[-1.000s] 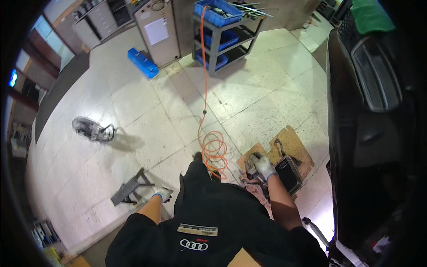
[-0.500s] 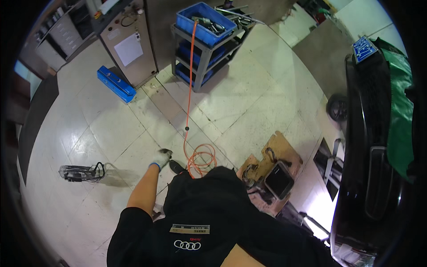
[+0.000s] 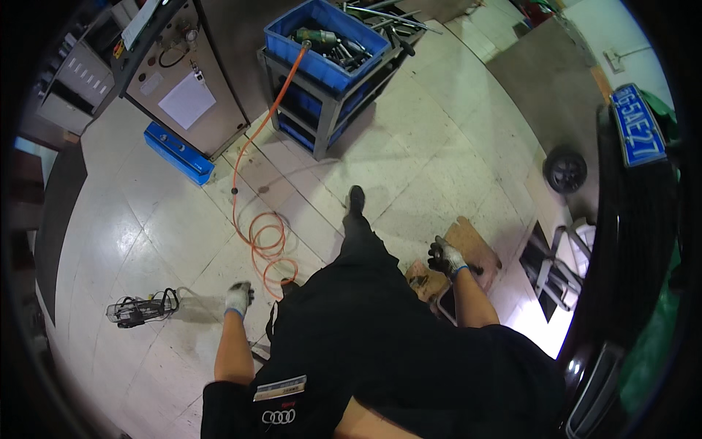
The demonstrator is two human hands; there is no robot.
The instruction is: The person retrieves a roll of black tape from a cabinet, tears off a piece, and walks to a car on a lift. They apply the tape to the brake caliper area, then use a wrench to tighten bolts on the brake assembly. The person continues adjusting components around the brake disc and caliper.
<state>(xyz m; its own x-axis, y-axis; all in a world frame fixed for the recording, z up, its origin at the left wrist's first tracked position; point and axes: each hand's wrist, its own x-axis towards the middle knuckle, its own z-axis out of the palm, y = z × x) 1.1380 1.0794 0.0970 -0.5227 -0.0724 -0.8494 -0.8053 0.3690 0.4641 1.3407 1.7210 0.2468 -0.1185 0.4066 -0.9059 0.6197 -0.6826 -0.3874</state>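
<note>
On the tiled floor (image 3: 453,146), the orange hose (image 3: 265,245) lies in loose loops just beside the gloved left hand (image 3: 238,298), which hangs loosely curled and holds nothing. The gloved right hand (image 3: 445,257) is over a brown board (image 3: 479,249); I cannot tell if it grips anything. The hose looks bendy and light; I think the coils are the best place to grab.
</note>
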